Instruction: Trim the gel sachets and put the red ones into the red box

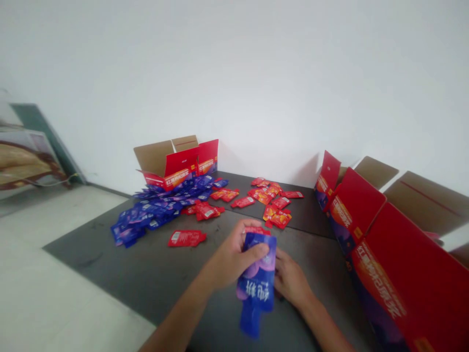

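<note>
The left hand [232, 259] gripped a flat, glossy blue-and-purple pouch [258, 292], thumb across its face, with a flat red pouch [261, 230] showing behind its upper edge. The right hand [293, 281] was just beside the pair; whether its fingers closed on anything could not be told. Both pouches were above the near middle of the dark grey desk [98, 259]. Handling them well probably called for light thumb pressure and squared edges, as slick packs could slide apart.

Along the desk's right edge stood open red-and-purple cardboard cartons [414, 254], contents mostly hidden. Near the far left corner stood similar red-printed cartons [179, 178], insides out of sight, fronted by heaped blue pouches [150, 210]. Loose red-and-orange pouches [267, 194] lay toward the far edge.
</note>
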A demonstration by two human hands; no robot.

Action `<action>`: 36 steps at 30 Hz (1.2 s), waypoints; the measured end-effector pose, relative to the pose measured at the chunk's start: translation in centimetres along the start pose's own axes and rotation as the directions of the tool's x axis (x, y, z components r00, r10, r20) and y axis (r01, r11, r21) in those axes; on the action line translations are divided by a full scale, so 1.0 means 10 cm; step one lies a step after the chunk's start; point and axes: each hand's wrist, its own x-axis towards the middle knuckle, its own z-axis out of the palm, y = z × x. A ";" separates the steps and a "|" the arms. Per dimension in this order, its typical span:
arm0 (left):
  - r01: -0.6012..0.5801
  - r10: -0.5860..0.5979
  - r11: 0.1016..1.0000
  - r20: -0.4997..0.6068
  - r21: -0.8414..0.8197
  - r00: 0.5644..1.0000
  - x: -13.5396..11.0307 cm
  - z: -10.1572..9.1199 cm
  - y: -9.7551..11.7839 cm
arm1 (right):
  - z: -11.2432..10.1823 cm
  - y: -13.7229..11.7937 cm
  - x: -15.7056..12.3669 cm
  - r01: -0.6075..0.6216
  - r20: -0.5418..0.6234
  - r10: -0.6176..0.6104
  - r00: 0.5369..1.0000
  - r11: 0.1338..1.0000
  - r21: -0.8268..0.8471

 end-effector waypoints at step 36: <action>-0.387 0.306 0.351 0.286 0.853 0.908 -1.86 -0.28 -1.17 | -0.14 0.09 -0.07 -0.170 -0.218 0.143 0.965 0.980 -0.108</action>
